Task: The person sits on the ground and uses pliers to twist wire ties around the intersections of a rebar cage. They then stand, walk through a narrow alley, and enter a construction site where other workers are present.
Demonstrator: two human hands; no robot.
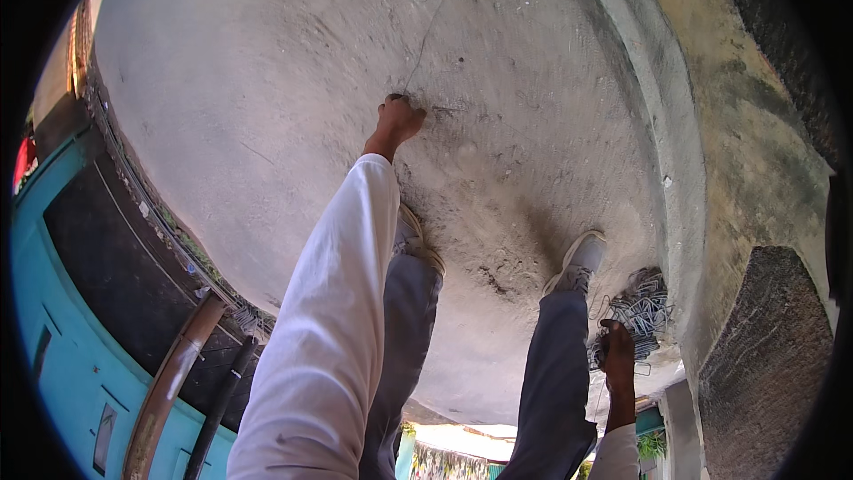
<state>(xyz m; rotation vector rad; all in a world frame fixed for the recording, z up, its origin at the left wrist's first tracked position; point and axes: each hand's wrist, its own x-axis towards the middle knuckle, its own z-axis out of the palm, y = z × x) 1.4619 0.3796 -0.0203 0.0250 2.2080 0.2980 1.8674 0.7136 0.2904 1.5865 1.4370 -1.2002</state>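
My left hand (402,120), in a white sleeve, is a closed fist low over the grey concrete ground (267,62), beyond my left shoe (413,236). A thin dark line (425,36) runs from its fingers across the concrete; I cannot tell whether it is a wire or a crack. What the fist holds is hidden. On the near right, my right hand (618,357) has its fingers curled beside a heap of bent metal rod pieces (644,307). Something dark shows at its fingertips, too small to name.
My right shoe (582,258) stands left of the metal heap. A raised concrete edge (666,107) curves along the right, with a stained wall (755,151) beyond it. At the left are a turquoise wall (80,329), a brown pipe (173,382) and a dark pipe (222,404).
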